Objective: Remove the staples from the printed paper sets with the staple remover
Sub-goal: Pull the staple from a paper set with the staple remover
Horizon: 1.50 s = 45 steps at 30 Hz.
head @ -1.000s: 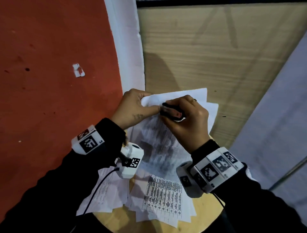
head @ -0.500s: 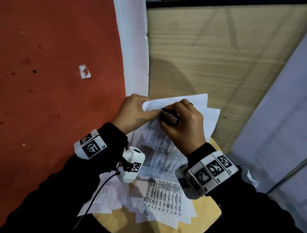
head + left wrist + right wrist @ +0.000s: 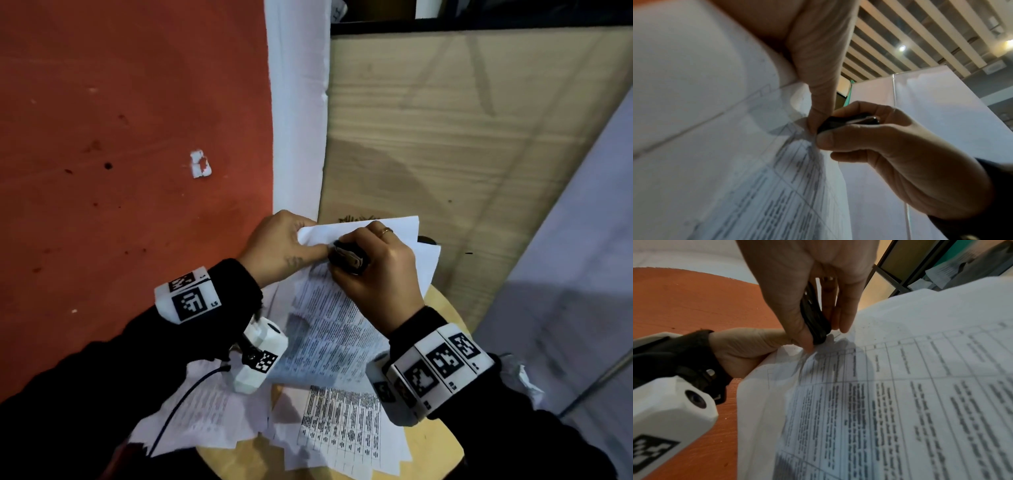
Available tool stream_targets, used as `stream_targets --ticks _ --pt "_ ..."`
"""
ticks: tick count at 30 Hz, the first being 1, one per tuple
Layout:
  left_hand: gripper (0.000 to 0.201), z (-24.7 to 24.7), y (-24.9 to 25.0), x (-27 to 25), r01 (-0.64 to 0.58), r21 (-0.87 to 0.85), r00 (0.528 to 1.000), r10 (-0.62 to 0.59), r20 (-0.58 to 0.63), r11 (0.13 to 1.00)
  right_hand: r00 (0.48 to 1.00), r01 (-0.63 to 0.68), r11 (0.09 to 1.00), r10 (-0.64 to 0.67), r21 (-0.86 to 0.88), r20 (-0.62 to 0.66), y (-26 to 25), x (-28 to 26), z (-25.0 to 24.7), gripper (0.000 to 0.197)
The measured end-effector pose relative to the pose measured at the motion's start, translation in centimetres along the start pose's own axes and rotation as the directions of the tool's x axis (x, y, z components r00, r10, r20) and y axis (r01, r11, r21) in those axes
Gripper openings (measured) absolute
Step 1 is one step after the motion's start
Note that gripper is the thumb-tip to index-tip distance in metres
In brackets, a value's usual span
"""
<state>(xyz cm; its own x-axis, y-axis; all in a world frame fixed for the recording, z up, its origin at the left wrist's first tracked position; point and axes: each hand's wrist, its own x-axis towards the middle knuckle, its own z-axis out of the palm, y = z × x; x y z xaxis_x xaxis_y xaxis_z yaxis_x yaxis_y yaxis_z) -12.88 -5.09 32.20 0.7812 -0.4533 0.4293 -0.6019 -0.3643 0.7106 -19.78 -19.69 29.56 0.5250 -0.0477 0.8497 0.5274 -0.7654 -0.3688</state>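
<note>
I hold a printed paper set (image 3: 329, 329) lifted above a round wooden stool. My left hand (image 3: 284, 246) pinches its upper left corner, thumb on top (image 3: 818, 104). My right hand (image 3: 376, 270) grips a black staple remover (image 3: 347, 260) between thumb and fingers, its tip pressed onto that same paper corner right beside my left thumb. In the right wrist view the staple remover (image 3: 813, 321) points down at the paper set (image 3: 900, 386); the left wrist view shows the staple remover (image 3: 846, 121) from the side. The staple itself is hidden.
More printed sheets (image 3: 342, 435) lie spread on the round wooden stool (image 3: 435, 442) under my wrists. Red floor (image 3: 120, 154) with a white scrap (image 3: 199, 164) lies to the left, a wooden panel (image 3: 462, 137) ahead, a pale partition (image 3: 565, 291) on the right.
Both hands stayed together at the paper's corner and shifted slightly. The staple remover has turned a little in my right hand.
</note>
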Motion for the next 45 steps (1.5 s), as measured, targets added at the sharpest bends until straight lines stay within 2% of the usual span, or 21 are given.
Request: stream_targets --ticks 3,5,9,13,17,21,24,26,28,30,33,37,41,45 --pt "0.044 -1.0 1.0 -0.2 0.005 -0.006 0.998 -0.005 0.058 1.0 1.0 0.007 0.999 -0.007 0.038 0.0 -0.7 0.1 -0.2 0.013" --pt "0.044 -1.3 1.0 -0.4 0.005 -0.005 0.999 -0.005 0.046 1.0 1.0 0.004 0.998 -0.004 0.058 -0.008 -1.2 0.2 -0.2 0.012" --pt "0.052 -1.3 0.4 -0.8 0.064 -0.136 0.998 -0.06 0.032 0.989 1.0 -0.026 0.998 0.026 0.063 -0.004 -1.6 0.3 0.1 0.012" --pt "0.016 -0.9 1.4 -1.4 0.091 -0.213 0.996 -0.087 0.027 0.973 0.999 -0.023 0.995 0.026 0.092 -0.032 -1.7 0.1 -0.6 0.013" --pt "0.014 -0.1 1.9 -1.0 0.079 -0.229 0.997 -0.074 0.031 0.97 0.998 -0.007 0.998 0.011 0.061 -0.062 -1.2 -0.1 -1.3 0.014" --pt "0.026 0.7 1.7 0.1 0.059 -0.166 0.998 -0.064 -0.022 0.984 0.996 -0.034 0.999 0.036 0.03 -0.077 -0.4 0.2 -1.8 0.014" --pt "0.015 0.1 0.6 0.7 0.064 -0.138 0.995 -0.074 -0.07 0.988 0.989 -0.104 0.994 0.107 0.034 -0.104 1.1 0.7 -2.3 0.02" --pt "0.015 -0.4 -0.2 1.0 0.065 -0.131 0.994 -0.076 -0.078 0.989 0.988 -0.133 0.99 0.136 0.053 -0.066 1.9 0.9 -2.2 0.02" --pt "0.03 -0.7 -0.9 1.5 0.058 -0.138 0.995 -0.068 -0.069 0.989 0.988 -0.145 0.988 0.148 0.061 -0.04 2.3 1.1 -1.6 0.02" --pt "0.034 -0.9 -1.1 2.1 0.068 -0.163 0.996 -0.076 -0.041 0.984 0.987 -0.158 0.986 0.16 0.05 -0.029 2.6 1.4 -1.1 0.02" --pt "0.025 -1.1 -1.2 2.9 0.086 -0.149 0.996 -0.087 -0.001 0.985 0.988 -0.157 0.987 0.157 0.02 0.006 3.2 1.9 -0.7 0.026" --pt "0.006 -1.6 -1.6 3.4 0.104 -0.133 0.994 -0.106 -0.01 0.986 0.987 -0.141 0.989 0.144 -0.052 0.07 4.1 2.4 -0.3 0.035" --pt "0.017 -1.8 -1.9 3.6 0.097 -0.105 0.995 -0.098 -0.006 0.99 0.984 -0.133 0.99 0.137 -0.044 0.11 4.3 2.2 0.0 0.036" --pt "0.044 -2.0 -2.0 3.8 0.049 -0.059 0.998 -0.048 0.027 0.997 0.966 -0.085 0.996 0.083 -0.002 0.243 4.2 3.3 -0.5 0.04"
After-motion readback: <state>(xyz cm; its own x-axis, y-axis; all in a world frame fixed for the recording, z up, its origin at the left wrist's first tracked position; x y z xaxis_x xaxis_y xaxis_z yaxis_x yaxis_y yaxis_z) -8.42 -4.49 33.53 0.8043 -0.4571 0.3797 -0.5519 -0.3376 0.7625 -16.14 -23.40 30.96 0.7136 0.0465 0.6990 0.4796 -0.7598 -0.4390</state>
